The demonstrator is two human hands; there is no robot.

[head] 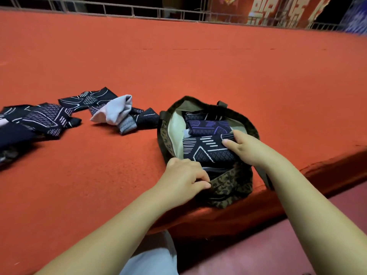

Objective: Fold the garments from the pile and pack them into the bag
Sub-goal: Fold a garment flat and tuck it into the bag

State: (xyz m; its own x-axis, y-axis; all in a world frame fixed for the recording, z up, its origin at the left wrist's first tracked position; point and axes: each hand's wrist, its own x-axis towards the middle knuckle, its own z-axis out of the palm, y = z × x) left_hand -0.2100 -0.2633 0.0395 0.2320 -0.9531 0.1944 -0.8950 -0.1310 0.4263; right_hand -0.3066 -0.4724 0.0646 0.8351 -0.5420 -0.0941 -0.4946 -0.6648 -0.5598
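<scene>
Right hand (245, 148) pinches folded garment (206, 150) inside bag (228, 184); left hand (185, 175) grips near rim; pile (83, 112) lies left, nearer left hand.

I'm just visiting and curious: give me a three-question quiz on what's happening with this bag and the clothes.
1. True or false: the bag holds folded garments.
2. Which hand grips the bag's near rim? A) left B) right
3. What pale item lies among the unfolded pile?

Key:
1. True; the patterned garment lies on top inside.
2. A; the left hand pinches the rim, the right hand holds the garment.
3. A light grey garment.
</scene>
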